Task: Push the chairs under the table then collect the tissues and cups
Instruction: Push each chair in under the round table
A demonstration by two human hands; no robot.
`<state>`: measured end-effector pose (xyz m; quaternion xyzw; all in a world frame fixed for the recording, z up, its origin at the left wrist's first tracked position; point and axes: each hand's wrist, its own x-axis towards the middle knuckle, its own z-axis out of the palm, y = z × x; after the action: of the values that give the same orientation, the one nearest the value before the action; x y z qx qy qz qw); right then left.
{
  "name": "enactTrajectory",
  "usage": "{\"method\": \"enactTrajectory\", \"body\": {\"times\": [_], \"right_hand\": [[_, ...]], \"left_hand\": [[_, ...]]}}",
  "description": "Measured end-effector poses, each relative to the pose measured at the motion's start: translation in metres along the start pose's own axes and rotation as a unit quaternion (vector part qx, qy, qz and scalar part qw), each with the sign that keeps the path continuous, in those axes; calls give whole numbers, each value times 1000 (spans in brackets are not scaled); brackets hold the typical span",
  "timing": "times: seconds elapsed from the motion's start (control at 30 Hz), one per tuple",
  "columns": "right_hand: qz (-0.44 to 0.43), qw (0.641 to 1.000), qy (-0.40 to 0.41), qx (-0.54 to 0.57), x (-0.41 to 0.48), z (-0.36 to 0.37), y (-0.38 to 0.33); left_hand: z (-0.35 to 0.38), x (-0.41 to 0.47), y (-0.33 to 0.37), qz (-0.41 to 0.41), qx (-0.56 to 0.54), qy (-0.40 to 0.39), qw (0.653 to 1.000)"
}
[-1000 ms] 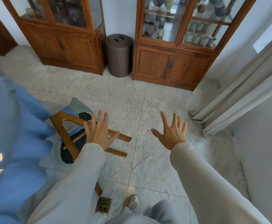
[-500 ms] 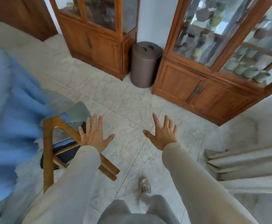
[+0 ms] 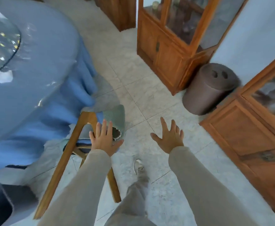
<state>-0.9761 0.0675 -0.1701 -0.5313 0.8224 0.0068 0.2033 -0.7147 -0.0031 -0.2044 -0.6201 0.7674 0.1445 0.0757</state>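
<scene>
The left grip (image 3: 105,139), fingers spread, is over a light-brown wooden chair (image 3: 65,159) with a grey-green cushion, set against the round blue-clothed surface (image 3: 40,62). The right grip (image 3: 170,139), fingers splayed, holds nothing above the pale tiled floor (image 3: 133,95).

Pale grey-white marbled tiles cover the floor (image 3: 133,95), with thin dark joints running diagonally through the middle of the frame. A display cabinet (image 3: 164,51) of orange-brown wood stands in the upper centre, with glass panes above and panelled doors below; what lies behind the glass is blurred. A second cabinet (image 3: 247,136) of the same wood fills the right edge, a metal latch on its lower door. Between the two, against a plain pale wall (image 3: 255,22), sits a brown cylinder (image 3: 207,93) whose flat top shows two dark holes. A darker wooden piece (image 3: 118,12) is at the top edge, left of the display cabinet. The light falls soft and even across the tiles.
</scene>
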Motion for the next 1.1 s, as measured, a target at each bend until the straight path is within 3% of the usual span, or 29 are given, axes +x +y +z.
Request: {"method": "enactTrajectory", "body": {"times": [0.33, 0.5, 0.87, 1.1], "right_hand": [[-111, 990, -69, -56, 192, -38, -60], [-165, 974, -130, -81, 273, -23, -99], [-314, 892, -291, -146, 472, 142, -191], [-398, 839, -325, -180, 579, 258, -209]], "left_hand": [[-13, 119, -14, -158, -129, -1, 979], [2, 158, -38, -198, -115, -16, 973], [97, 332, -100, -261, -116, -43, 957], [198, 445, -121, -172, 7, -167, 971]]}}
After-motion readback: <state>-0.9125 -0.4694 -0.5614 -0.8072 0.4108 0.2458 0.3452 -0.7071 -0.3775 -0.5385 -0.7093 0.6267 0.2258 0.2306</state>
